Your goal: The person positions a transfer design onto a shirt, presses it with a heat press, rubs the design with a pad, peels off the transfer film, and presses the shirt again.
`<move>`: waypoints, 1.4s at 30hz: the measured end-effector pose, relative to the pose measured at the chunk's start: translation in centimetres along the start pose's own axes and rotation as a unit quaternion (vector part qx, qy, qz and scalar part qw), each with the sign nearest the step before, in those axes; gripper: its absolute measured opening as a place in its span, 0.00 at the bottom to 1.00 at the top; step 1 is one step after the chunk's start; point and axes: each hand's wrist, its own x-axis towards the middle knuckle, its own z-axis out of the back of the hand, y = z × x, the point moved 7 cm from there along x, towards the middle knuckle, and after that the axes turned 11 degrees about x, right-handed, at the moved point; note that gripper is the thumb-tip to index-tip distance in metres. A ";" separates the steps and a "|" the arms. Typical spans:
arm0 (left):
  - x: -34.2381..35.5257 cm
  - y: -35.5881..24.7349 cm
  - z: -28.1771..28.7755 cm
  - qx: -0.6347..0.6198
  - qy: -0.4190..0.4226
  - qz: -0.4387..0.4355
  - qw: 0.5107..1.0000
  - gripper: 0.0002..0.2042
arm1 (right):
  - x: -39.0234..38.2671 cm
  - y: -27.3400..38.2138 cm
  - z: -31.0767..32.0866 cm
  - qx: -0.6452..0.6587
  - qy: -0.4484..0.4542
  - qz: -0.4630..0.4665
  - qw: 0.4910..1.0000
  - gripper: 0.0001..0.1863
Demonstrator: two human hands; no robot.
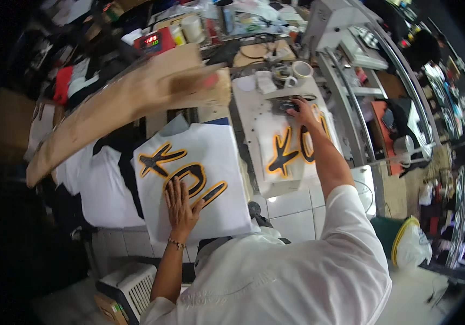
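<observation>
My left hand [179, 206] lies flat, fingers spread, on a white sheet-like piece [216, 146] with large black lettering edged in orange. Whether that piece is fabric or film, I cannot tell. To its right is a pale board [259, 184], on which a translucent sheet [292, 132] carries similar black and orange lettering. Near the far part of this sheet, my right hand [301, 111] is closed over a small dark object [282, 105]. Its fingers partly hide that object, and its kind is unclear. My right forearm covers some of the lettering.
A long brown, cardboard-like piece [113, 108], blurred, arches across the left. Tape rolls [302, 69] sit at the board's far end. A metal-framed machine [346, 70] stands to the right. White garments [108, 189] lie at left; a red digital controller [154, 43] is behind.
</observation>
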 end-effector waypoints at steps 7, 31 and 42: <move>3.1 0.4 2.9 -0.097 -0.019 0.013 0.995 0.43 | -5.1 14.2 -3.2 0.023 -0.044 0.119 0.992 0.29; 8.4 14.4 -0.3 0.015 -0.132 0.038 0.990 0.40 | -21.9 37.6 -20.3 -0.190 0.109 0.140 0.966 0.43; -4.3 6.2 5.9 -0.294 0.031 -0.294 0.909 0.23 | -24.7 34.5 -14.9 -0.057 0.018 0.058 0.997 0.28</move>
